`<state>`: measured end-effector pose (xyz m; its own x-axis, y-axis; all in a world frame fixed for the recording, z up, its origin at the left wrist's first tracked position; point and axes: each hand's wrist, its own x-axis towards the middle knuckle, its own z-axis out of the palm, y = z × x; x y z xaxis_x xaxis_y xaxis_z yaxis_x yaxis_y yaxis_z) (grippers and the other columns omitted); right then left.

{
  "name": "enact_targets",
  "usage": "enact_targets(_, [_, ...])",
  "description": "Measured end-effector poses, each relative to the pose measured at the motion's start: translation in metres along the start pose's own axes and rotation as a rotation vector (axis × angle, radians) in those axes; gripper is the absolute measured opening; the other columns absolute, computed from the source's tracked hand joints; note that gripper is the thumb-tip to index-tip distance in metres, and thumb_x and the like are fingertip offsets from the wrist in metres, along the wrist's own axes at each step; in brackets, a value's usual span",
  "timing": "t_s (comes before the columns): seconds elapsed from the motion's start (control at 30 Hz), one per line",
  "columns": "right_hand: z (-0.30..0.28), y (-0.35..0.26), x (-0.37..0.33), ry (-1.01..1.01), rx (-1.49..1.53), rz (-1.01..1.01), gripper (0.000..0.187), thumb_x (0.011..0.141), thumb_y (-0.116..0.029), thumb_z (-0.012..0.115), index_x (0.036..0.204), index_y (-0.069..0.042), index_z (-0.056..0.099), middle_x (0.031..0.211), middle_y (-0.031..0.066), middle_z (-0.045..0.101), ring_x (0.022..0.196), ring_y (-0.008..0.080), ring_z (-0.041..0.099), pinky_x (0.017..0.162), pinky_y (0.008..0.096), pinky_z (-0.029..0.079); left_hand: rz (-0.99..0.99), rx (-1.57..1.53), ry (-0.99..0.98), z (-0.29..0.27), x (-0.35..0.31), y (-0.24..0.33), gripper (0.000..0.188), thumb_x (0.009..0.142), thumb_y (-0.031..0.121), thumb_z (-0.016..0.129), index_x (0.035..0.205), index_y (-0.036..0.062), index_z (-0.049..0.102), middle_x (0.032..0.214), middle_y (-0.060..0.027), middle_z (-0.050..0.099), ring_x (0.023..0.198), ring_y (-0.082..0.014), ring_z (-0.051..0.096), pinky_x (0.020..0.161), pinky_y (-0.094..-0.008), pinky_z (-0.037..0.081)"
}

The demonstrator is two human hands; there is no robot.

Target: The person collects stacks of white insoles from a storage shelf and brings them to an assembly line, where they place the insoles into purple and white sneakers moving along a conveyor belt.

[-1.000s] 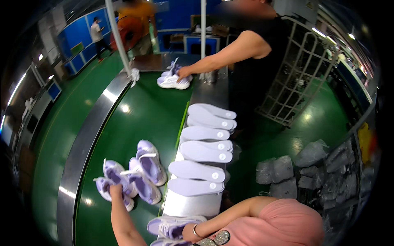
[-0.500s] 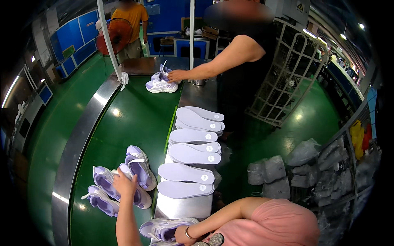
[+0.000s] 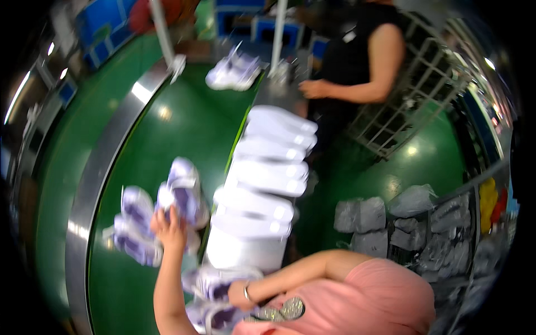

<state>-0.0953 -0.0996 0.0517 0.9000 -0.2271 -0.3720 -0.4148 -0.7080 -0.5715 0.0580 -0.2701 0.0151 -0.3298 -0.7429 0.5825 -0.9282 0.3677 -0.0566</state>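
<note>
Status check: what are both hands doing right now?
Left hand on a purple shoe on the green belt. Right hand at another shoe. Nothing blocking.

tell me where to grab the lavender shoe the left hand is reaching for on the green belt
Grip the lavender shoe at its near end, where the left hand already meets it, coming from the person's side. It lies lengthwise away from the person, clear of the white insoles. The blur hides finer detail.

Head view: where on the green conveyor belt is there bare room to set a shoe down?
The green conveyor belt is bare in its middle, between the white and purple shoes at the far end and the purple shoes by the left hand. It is crowded near that hand, along the row of white insoles, and around the right hand.
</note>
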Motion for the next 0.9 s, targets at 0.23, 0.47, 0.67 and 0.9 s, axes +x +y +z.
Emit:
enact_targets(0.23, [-0.002,0.001,-0.006,0.024,0.063,-0.006,0.022,0.059,-0.022,0.053,0.064,-0.003,0.063,0.069,0.0161,0.059,0.064,0.0301,0.058,0.057,0.0383,0.047,-0.07,-0.168,-0.538,-0.043,0.026,0.03,0.053,0.069,0.026,0.062,0.117,0.0127,0.044,0.107,-0.0152,0.041,0.093,-0.0316,0.047,0.074,-0.0392,0.04])
enact_targets(0.47, [-0.012,0.004,-0.012,-0.026,0.061,0.022,0.024,0.061,-0.023,0.051,0.068,-0.003,0.064,0.075,0.0158,0.06,0.068,0.0296,0.059,0.059,0.0382,0.047,-0.23,-0.293,-0.617,-0.017,0.041,0.048,0.036,0.069,0.021,0.062,0.099,0.0044,0.051,0.1,-0.0166,0.045,0.082,-0.0349,0.052,0.069,-0.0404,0.045])
enact_targets(0.67, [-0.012,0.009,-0.012,-0.039,0.096,0.005,0.027,0.063,-0.023,0.05,0.071,-0.002,0.064,0.078,0.0173,0.059,0.071,0.0309,0.058,0.063,0.0389,0.046,-0.415,-0.351,-0.325,0.026,0.097,0.021,0.023,0.071,0.018,0.058,0.081,-0.0017,0.052,0.1,-0.0222,0.045,0.077,-0.0388,0.053,0.069,-0.0431,0.044])
enact_targets(0.9, [0.002,0.012,-0.004,-0.031,0.118,0.01,0.027,0.064,-0.028,0.05,0.069,-0.005,0.063,0.076,0.0172,0.058,0.069,0.0305,0.058,0.058,0.0399,0.046,-0.57,-0.313,-0.1,0.061,0.193,0.03,0.058,0.063,0.035,0.066,0.113,0.0108,0.05,0.128,-0.0202,0.03,0.119,-0.0351,0.027,0.095,-0.0435,0.027])
